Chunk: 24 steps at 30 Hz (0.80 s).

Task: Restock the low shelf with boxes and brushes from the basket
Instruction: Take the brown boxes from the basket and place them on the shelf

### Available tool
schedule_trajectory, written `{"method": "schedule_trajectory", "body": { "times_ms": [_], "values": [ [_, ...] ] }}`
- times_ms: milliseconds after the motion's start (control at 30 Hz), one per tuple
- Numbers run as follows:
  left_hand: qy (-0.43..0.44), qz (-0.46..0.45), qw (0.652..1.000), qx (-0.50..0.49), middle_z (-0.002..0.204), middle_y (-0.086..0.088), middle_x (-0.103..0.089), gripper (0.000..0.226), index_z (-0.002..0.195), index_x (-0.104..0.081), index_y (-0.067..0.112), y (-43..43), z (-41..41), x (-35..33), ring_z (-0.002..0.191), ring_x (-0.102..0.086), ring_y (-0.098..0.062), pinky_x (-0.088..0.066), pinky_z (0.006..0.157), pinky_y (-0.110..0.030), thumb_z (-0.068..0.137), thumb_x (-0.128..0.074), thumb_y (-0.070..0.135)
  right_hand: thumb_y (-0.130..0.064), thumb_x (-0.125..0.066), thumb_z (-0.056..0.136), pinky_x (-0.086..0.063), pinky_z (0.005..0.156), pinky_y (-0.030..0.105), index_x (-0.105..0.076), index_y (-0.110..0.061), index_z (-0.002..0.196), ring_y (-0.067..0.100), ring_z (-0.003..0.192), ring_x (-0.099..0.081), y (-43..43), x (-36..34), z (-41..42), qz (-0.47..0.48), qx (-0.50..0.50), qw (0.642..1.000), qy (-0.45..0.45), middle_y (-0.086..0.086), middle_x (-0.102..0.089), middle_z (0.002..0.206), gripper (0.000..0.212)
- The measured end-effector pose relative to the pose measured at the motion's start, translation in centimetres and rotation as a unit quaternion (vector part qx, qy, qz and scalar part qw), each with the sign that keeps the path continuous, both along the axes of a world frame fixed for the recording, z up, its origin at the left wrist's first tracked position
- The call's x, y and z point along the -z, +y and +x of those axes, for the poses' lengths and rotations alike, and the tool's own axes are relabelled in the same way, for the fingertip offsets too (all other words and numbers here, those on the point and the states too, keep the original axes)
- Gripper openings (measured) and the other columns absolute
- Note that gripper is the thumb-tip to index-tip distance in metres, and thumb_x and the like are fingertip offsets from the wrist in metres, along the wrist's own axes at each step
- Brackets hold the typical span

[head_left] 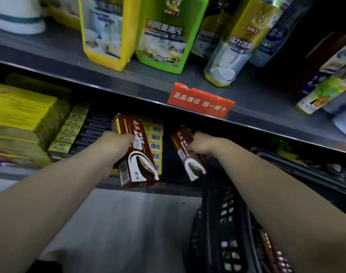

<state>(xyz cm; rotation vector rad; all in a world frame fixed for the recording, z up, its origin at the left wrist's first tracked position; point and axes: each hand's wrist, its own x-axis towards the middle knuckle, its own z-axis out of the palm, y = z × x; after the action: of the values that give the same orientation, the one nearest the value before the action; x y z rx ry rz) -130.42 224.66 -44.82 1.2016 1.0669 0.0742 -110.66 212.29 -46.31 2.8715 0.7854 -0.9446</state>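
The left hand (118,143) is gripping a dark red box (137,160) at the front of the low shelf (176,187). The right hand (202,143) is clutching a second red box (187,154) above the black basket (217,223). Overhead, a red tag (200,99) is showing "正品保证 假一赔十" (the lettering on both boxes is blurred).

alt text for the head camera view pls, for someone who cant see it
A person's left hand and right hand each hold a dark red box, the left box and right box, at the low shelf beside stacked yellow boxes. A black basket sits under the right arm; cleaner bottles stand on the shelf above.
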Motion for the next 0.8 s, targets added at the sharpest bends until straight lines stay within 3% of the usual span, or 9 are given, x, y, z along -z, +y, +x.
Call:
{"method": "schedule_trajectory", "body": {
  "times_ms": [100,200,400,533,633,800],
  "values": [
    [0.012,0.010,1.000,0.006,0.085,-0.013,-0.068,0.014,0.102,-0.057,0.007,1.2,0.1,0.7,0.079,-0.067,-0.029,-0.054,0.075,-0.039,0.091,-0.057,0.017,-0.018,-0.049,0.091,-0.043,0.073,0.030,-0.032,-0.009,0.136,0.031,0.100,-0.054,0.6,2.8,1.7,-0.164,-0.207,0.964,-0.046,0.017,-0.049,0.124,0.049],
    [0.019,0.015,0.999,0.025,0.087,-0.010,-0.069,0.015,0.103,-0.059,0.008,1.8,0.3,1.4,0.080,-0.067,-0.026,-0.053,0.077,-0.039,0.090,-0.059,0.015,-0.018,-0.063,0.084,-0.044,0.083,0.032,-0.033,-0.021,0.136,0.025,0.102,-0.051,1.1,4.8,2.6,-0.209,-0.291,0.933,-0.027,0.010,-0.047,0.126,0.061],
    [0.019,0.035,0.998,0.055,0.088,-0.006,-0.069,0.015,0.103,-0.060,0.011,1.9,0.9,2.0,0.078,-0.066,-0.021,-0.048,0.063,-0.031,0.089,-0.061,0.017,-0.020,-0.074,0.077,-0.035,0.075,0.027,-0.040,-0.022,0.127,0.018,0.094,-0.045,1.0,7.3,2.6,-0.145,-0.297,0.943,0.045,0.006,-0.047,0.121,0.061],
    [0.030,0.039,0.997,0.059,0.100,-0.011,-0.069,0.029,0.116,-0.057,0.008,1.7,1.3,2.3,0.087,-0.067,-0.026,-0.051,0.081,-0.039,0.089,-0.062,0.018,-0.022,-0.074,0.077,-0.037,0.075,0.029,-0.036,-0.026,0.130,0.019,0.097,-0.046,0.7,7.9,2.3,-0.140,-0.300,0.942,0.053,0.005,-0.046,0.122,0.065],
    [0.036,0.046,0.997,0.055,0.103,-0.012,-0.068,0.034,0.120,-0.055,0.007,1.5,1.6,2.4,0.089,-0.066,-0.027,-0.051,0.086,-0.042,0.088,-0.062,0.017,-0.023,-0.074,0.078,-0.037,0.078,0.029,-0.032,-0.026,0.137,0.022,0.104,-0.048,0.1,8.1,2.3,-0.169,-0.302,0.937,0.048,0.007,-0.045,0.127,0.073],
    [0.033,0.045,0.997,0.052,0.096,-0.008,-0.067,0.035,0.120,-0.053,0.008,1.2,1.8,2.6,0.080,-0.064,-0.020,-0.047,0.065,-0.030,0.088,-0.063,0.019,-0.020,-0.069,0.082,-0.040,0.084,0.032,-0.029,-0.028,0.141,0.027,0.112,-0.049,-1.1,8.7,2.3,-0.173,-0.310,0.934,0.048,0.009,-0.047,0.129,0.072]
  ]
}}
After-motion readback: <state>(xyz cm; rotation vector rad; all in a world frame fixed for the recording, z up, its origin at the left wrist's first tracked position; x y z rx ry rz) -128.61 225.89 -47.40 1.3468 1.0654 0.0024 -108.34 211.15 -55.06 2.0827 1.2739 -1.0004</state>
